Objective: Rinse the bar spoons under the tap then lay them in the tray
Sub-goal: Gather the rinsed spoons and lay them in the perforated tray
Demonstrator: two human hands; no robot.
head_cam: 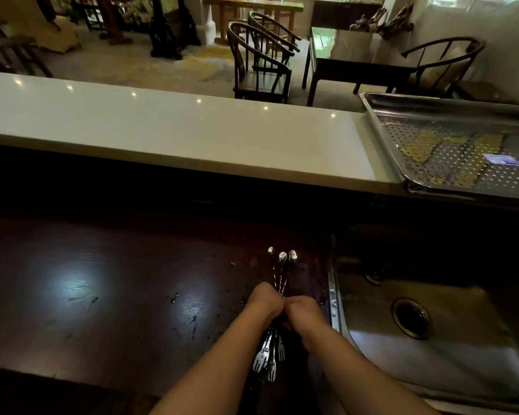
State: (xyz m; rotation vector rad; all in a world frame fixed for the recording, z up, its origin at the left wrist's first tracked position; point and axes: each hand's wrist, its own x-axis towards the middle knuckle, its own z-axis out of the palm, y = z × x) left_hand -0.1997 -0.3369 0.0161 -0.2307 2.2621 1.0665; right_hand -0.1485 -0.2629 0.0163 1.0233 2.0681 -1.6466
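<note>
Three long twisted bar spoons (282, 266) lie bunched on the dark wooden counter (102, 295), bowls pointing away from me and fork ends toward me. My left hand (265, 299) and my right hand (301, 310) meet over the middle of the bundle, both closed around the stems. The steel sink (372, 301) is just right of my hands; no tap is in view. A perforated steel tray (384, 131) sits on the raised white ledge at the upper right.
The white ledge (162, 127) runs across behind the dark counter. Water drops speckle the wood near the spoons. The sink drain (411, 317) is open. Chairs and tables stand in the room beyond.
</note>
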